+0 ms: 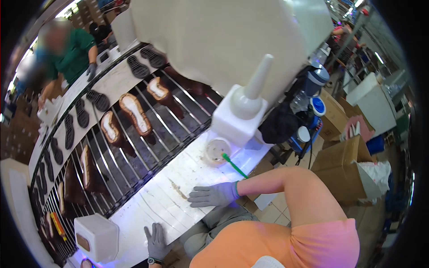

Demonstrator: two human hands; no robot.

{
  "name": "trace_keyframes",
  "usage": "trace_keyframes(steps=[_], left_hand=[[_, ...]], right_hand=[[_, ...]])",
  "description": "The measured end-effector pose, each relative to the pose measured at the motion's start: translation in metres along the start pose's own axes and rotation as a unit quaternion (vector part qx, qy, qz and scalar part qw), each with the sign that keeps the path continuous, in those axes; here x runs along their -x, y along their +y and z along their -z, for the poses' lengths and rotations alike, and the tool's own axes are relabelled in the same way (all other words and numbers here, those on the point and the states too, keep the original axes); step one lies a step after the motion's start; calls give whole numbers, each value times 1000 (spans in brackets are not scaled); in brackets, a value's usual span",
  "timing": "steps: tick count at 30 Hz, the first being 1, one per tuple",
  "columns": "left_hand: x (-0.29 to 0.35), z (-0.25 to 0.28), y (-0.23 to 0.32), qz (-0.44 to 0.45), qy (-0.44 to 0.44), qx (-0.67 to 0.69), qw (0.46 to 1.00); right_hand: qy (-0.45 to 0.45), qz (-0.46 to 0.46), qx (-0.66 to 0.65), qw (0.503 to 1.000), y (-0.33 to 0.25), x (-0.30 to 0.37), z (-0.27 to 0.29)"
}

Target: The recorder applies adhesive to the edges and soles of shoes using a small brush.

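Note:
My right hand (210, 195), in a grey glove, lies flat on the white table (149, 205), fingers stretched out and holding nothing. Lower left, my left hand (156, 242), gloved too, rests at the table's near edge with its fingers apart. Beyond my right hand stands a small round cup (217, 147) with a green-handled brush (235, 165) leaning out of it. Close behind the cup is a white bottle (239, 111) with a long nozzle. Brown shoe uppers (142, 117), their pale undersides facing up, lie on the metal-bar conveyor (123, 158), out of contact with my hands.
Black shoe soles (137, 67) line a white ledge (117, 75) along the conveyor's far side. A white box-shaped part (96, 239) stands at the near left. Across the line is a person in green (77, 56). Cardboard boxes (342, 172) stand on the floor at right.

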State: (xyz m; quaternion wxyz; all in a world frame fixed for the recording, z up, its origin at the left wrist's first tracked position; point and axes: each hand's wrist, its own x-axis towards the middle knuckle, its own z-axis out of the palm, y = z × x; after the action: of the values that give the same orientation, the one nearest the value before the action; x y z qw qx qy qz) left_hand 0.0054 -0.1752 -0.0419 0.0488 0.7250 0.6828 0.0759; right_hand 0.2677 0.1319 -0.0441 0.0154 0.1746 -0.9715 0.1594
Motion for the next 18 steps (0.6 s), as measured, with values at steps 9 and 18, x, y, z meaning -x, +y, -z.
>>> trace_keyframes(steps=[9,18], left_hand=[[0,-7,-5,-9,-17,11,1000],[1,-14,-4,-14,22,-11,1000]], right_hand=[[-32,-19,-76,996,-4,-2,15],[-33,6,70,997,0,3,-22]])
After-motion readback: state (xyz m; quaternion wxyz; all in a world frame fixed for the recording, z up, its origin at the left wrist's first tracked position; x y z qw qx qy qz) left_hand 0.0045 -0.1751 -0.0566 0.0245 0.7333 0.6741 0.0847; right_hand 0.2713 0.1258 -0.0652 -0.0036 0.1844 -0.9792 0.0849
